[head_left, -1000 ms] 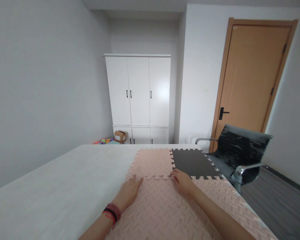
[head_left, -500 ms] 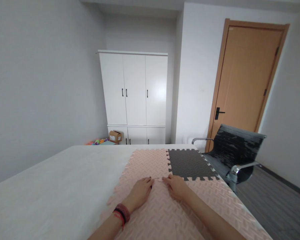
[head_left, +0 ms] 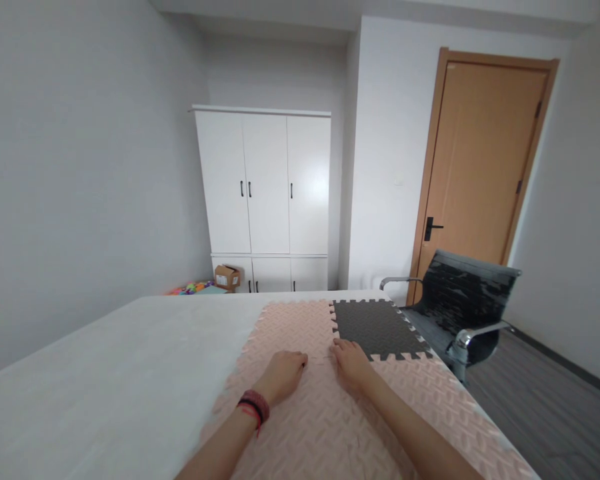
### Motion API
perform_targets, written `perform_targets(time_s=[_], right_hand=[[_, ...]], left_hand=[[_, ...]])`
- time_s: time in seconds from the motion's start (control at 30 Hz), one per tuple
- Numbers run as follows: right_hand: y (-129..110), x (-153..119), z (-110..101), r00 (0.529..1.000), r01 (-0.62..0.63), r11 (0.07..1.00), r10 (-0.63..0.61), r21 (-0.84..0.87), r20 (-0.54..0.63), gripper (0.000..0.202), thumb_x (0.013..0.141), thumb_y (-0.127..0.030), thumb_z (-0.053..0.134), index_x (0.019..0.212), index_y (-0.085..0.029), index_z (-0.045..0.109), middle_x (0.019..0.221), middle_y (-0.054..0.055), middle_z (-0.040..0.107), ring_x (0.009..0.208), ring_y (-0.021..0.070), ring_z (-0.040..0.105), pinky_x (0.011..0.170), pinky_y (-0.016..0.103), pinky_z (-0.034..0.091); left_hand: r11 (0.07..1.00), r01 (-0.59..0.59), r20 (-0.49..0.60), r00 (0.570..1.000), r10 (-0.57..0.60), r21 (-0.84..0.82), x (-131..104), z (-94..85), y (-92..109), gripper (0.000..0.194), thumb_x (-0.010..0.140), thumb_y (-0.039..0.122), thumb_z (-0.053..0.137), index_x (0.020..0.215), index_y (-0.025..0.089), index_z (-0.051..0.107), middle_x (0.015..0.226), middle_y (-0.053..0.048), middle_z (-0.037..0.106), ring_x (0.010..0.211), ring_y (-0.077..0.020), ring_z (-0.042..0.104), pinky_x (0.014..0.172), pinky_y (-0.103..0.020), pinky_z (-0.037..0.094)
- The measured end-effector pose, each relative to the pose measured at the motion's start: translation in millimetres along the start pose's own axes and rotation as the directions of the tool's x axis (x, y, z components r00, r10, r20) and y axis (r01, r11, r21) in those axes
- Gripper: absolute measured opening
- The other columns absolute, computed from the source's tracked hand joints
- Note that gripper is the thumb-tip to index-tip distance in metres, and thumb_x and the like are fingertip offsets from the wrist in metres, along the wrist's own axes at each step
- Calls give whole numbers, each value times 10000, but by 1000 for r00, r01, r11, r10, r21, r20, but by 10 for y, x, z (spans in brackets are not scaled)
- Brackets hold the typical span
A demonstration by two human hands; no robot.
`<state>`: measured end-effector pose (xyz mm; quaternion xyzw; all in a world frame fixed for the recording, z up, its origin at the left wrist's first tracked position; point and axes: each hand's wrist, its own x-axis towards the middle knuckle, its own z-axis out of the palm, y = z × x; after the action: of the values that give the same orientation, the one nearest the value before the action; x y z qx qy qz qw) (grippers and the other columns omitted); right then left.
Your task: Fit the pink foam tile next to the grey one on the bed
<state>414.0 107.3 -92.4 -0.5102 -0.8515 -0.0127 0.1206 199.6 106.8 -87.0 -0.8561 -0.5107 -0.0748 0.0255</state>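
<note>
Both hands slid closer together on pink mat (head_left: 300, 413).

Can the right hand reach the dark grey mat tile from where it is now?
Probably yes: the right hand lies on the pink mat with fingertips at the dark grey tile corner, nothing between.

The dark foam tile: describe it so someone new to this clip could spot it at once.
On the white-covered table lies a patch of interlocking foam mats. The dark foam tile sits at its far right corner, next to the office chair, just beyond the right hand. It is the only charcoal piece; the pink tiles around it are all pale.
</note>
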Motion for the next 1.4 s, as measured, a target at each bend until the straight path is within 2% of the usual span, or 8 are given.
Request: perform_targets(time_s=[0.1,0.27,0.5,0.73,0.9,1.03,1.23,1.4], right_hand=[[59,53,71,999,-39,999,39,26,-10,383,876,-208,311,1169,-169,554,1237,117,581,1147,199,517,951,314,357],[179,297,72,997,-61,997,58,50,54,285,822,-242,409,936,-177,662,1013,110,688,977,216,617,844,302,423],[264,481,175,995,-94,994,93,63,23,450,875,-308,349,1266,-132,484,1382,153,452,1205,227,480,966,350,367],[351,680,218,994,-114,991,113,67,11,402,894,-376,319,1088,-151,590,1189,134,601,1091,229,555,907,365,402],[341,937,306,993,-117,992,117,52,-3,438,887,-364,352,1223,-132,510,1329,160,500,1192,242,487,987,398,335],[387,1066,374,991,-130,991,129,43,28,447,894,-412,335,1120,-121,588,1191,163,601,1087,246,565,928,384,388],[560,1341,303,988,-151,988,151,11,20,342,896,-312,383,1113,-138,584,1207,128,592,1091,215,558,899,380,415],[587,1407,424,986,-169,985,169,-28,-1,336,902,-264,372,1118,-119,585,1191,150,597,1090,222,562,942,384,386]], left_hand=[[1000,2,-4,1000,-2,17,43,-19,-19,251,906,306,403,934,163,608,929,-36,680,871,-161,625,833,-397,490],[999,-19,4,1000,19,26,66,-41,-39,220,896,272,423,962,178,610,952,-25,686,892,-162,626,843,-397,487],[997,-39,-2,999,39,69,78,-91,-7,205,873,220,402,897,186,602,906,-24,683,845,-178,629,785,-388,490],[993,-67,-6,998,68,95,43,-116,50,249,845,224,332,869,210,579,886,-66,678,815,-229,642,726,-371,481],[991,-92,11,996,92,96,75,-139,10,239,834,227,339,860,211,575,880,-66,674,806,-229,638,719,-367,475],[991,-112,22,994,111,78,110,-135,-47,231,828,224,343,841,218,574,868,-54,674,802,-224,636,710,-357,468],[992,-117,27,993,115,53,153,-128,-126,213,824,229,365,803,220,577,853,-48,678,799,-217,634,706,-346,456],[990,-136,42,990,134,42,205,-104,-188,212,822,224,364,813,238,575,852,-35,680,797,-225,637,700,-361,462]])
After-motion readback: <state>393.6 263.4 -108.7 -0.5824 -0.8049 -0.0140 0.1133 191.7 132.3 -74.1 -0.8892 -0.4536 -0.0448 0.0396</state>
